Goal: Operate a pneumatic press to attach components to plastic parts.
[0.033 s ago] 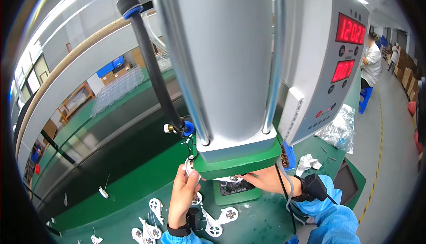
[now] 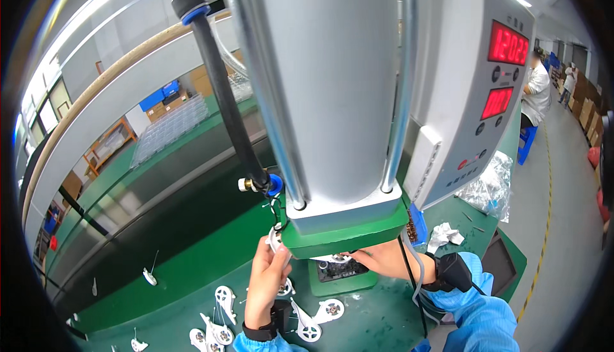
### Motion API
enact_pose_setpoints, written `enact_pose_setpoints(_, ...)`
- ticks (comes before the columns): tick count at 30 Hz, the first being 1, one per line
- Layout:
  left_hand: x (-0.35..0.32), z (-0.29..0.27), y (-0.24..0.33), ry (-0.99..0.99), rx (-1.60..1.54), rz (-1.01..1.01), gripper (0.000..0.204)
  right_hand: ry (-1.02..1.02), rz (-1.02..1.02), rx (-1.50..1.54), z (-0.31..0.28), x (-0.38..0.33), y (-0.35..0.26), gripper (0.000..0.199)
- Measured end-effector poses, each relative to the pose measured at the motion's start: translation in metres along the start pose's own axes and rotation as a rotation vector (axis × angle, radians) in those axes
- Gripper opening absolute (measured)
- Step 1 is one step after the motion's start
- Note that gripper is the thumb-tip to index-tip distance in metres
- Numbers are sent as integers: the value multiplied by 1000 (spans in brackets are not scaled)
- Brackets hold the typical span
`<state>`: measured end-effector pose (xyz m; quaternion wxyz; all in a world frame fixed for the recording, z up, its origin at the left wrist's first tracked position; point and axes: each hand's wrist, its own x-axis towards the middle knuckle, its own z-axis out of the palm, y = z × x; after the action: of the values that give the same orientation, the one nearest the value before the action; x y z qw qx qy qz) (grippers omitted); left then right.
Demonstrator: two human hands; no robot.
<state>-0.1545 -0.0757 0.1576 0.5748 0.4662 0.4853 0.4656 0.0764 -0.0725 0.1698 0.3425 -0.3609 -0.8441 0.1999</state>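
- Press machine [image 2: 332, 96]: a tall grey column with a green lower plate [image 2: 345, 234] fills the centre of the view and overhangs the work spot. Its grey control box [image 2: 473, 83], with two red displays, stands at 3 o'clock from the column.
- Table [image 2: 192, 269]: a green surface that carries the press and the loose parts. More white plastic parts [image 2: 220, 297] lie scattered on it at 6 to 7 o'clock from the press fixture.
- Black hose [image 2: 224, 90]: runs from 11 o'clock down to a blue fitting [image 2: 274, 184] just left of the green lower plate.
- Fixture [image 2: 339, 269]: a small green block directly under the green lower plate, between the two hands.
- Left hand [image 2: 265, 278]: raised at 9 o'clock from the fixture, fingers closed on a small white plastic part [image 2: 276, 240] held at the plate's left edge. The part's long axis runs roughly 12 to 6 o'clock.
- Right hand [image 2: 384, 262]: reaches in from 3 o'clock, fingertips under the plate at the fixture. Whether it grips anything cannot be told; the plate hides the fingertips.
- Relation: the held part lies just at 10 o'clock from the fixture; the left hand is the nearer hand to it.
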Motion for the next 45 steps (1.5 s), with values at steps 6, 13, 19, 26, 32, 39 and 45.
enact_pose_setpoints(6,6,12,-10,-32,-52,13,25,54,-77,-53,4,-3,10,22)
enact_pose_setpoints(13,5,19,-12,-44,-101,65,31,-18,-185,-396,-1,4,-2,24)
enact_pose_setpoints(19,7,22,-16,-62,-74,118,31,-52,-213,-396,-2,-3,7,27)
enact_pose_setpoints(26,3,16,-12,-60,-55,119,33,493,-186,-371,-14,-35,9,26)
enact_pose_setpoints(32,1,20,-3,-43,2,-16,30,631,-164,-495,1,-88,60,27)
enact_pose_setpoints(39,2,10,-10,-126,1,40,29,475,253,-512,0,-78,64,27)
enact_pose_setpoints(45,-3,16,-3,-146,119,51,31,-15,91,-739,5,-70,64,27)
